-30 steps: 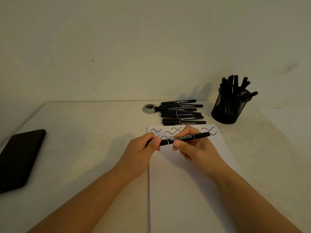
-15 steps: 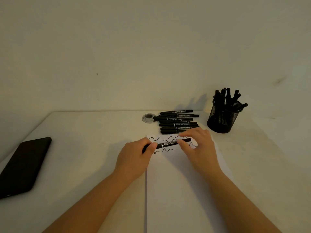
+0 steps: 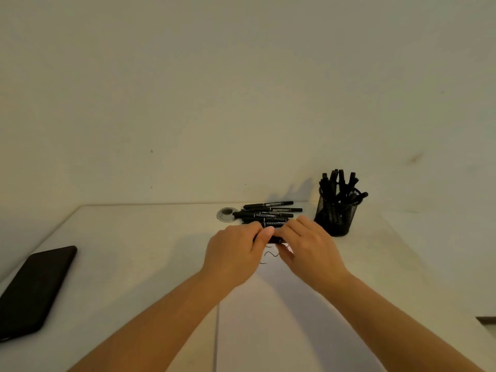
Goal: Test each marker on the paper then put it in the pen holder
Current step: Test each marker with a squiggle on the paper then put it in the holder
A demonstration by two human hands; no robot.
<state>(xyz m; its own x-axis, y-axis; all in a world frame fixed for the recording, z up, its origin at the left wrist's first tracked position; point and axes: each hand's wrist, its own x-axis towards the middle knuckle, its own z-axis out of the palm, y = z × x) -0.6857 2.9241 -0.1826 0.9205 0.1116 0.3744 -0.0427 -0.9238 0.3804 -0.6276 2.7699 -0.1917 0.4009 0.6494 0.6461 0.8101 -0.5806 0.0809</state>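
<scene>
My left hand and my right hand meet over the far end of the white paper, both gripping one black marker held level between them; most of it is hidden by my fingers. Black wavy test lines show on the paper just under the hands. A pile of several black markers lies right behind my hands. The black mesh pen holder, with several markers standing in it, is at the back right, close to my right hand.
A black phone lies near the table's left edge. A round grey cable grommet sits left of the marker pile. The wall rises directly behind the table's far edge. The table's right edge shows at lower right.
Both hands moved away from me toward the marker pile with the marker, and the right hand closed in against the left. The camera tilted upward.
</scene>
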